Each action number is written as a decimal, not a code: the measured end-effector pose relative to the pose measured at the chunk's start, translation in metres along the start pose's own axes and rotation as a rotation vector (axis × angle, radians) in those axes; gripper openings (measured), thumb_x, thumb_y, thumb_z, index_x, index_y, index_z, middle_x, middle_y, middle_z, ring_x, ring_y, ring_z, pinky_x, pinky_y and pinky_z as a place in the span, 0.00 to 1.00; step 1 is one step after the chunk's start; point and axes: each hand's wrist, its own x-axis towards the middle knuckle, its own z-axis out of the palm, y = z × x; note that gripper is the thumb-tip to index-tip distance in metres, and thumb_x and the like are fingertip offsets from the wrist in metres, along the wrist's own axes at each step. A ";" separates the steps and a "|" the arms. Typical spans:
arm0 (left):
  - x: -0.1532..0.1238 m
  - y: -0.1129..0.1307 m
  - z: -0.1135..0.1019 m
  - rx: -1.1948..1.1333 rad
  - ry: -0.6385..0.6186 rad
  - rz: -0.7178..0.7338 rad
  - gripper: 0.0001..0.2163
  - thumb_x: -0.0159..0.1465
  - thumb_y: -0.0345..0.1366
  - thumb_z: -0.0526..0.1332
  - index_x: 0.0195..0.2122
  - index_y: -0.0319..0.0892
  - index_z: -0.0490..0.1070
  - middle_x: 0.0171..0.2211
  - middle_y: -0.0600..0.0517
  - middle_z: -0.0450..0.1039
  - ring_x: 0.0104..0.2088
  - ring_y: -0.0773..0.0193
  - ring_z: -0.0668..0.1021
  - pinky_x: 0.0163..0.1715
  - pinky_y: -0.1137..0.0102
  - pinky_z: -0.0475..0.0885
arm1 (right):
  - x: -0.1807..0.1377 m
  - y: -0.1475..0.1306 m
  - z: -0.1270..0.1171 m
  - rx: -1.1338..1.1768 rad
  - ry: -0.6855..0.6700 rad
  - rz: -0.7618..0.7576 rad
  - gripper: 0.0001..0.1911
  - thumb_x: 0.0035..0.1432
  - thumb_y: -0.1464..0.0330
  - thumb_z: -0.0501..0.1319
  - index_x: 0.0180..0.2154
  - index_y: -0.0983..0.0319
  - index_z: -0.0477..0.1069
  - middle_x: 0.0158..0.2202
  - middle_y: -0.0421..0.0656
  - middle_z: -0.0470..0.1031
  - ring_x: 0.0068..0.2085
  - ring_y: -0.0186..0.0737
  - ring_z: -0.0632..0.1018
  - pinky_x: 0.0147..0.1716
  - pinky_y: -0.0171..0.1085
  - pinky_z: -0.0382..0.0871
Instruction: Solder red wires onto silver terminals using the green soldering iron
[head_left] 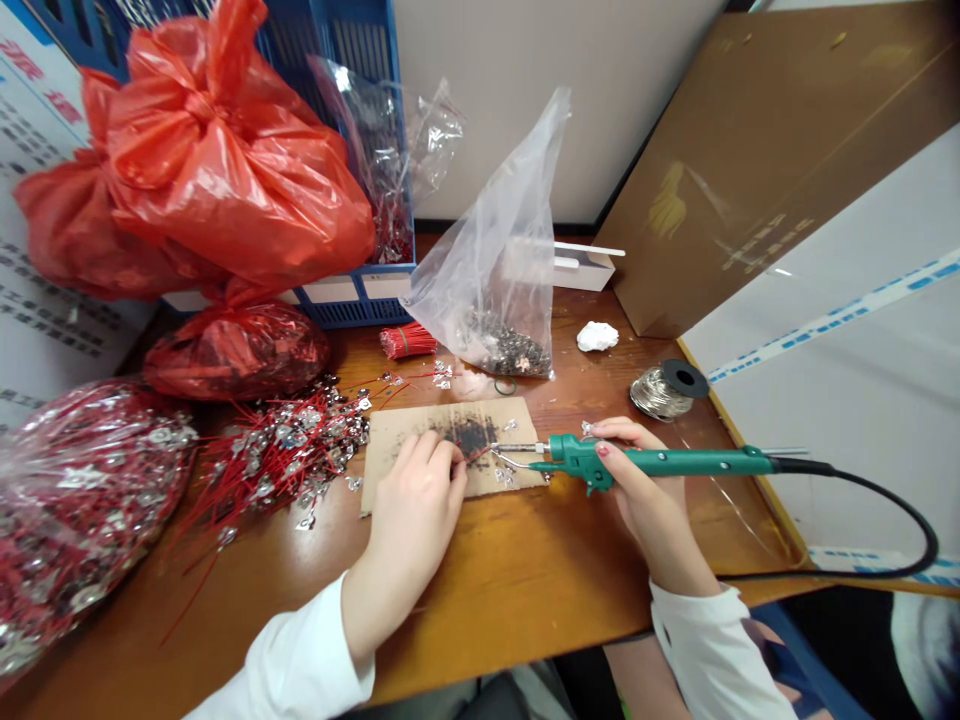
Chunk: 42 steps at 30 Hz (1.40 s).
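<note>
One heap of red-wired metal terminals [281, 455] just left of the scorched cardboard sheet [394, 450]; on the sheet, the left hand [412, 510], fingers [431, 450] bunched beside the charred patch [469, 437], any pinched piece hidden; at the sheet's right edge, the right hand [649, 495] closed around a green soldering iron [675, 462], tip [506, 447] over the cardboard; farther right of the sheet, a spool of solder wire [660, 392].

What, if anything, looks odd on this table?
The cardboard sheet has a blackened, scorched-looking patch at its middle, and loose red-wired metal terminals lie scattered in a heap on the wooden table, unbagged.
</note>
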 end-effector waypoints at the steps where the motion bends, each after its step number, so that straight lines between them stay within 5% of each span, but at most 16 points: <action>1: 0.000 0.000 0.000 0.002 0.002 0.002 0.05 0.65 0.29 0.58 0.31 0.43 0.66 0.33 0.50 0.74 0.37 0.57 0.76 0.35 0.64 0.72 | 0.000 0.000 0.000 -0.003 0.002 -0.001 0.03 0.55 0.64 0.67 0.34 0.56 0.76 0.39 0.42 0.73 0.38 0.40 0.75 0.35 0.37 0.70; 42: 0.003 -0.003 -0.002 0.013 0.005 0.054 0.04 0.64 0.28 0.61 0.31 0.40 0.71 0.32 0.50 0.73 0.36 0.56 0.74 0.35 0.64 0.70 | 0.000 0.005 -0.003 0.019 -0.050 -0.004 0.02 0.58 0.66 0.66 0.35 0.53 0.77 0.40 0.40 0.72 0.41 0.38 0.73 0.39 0.35 0.67</action>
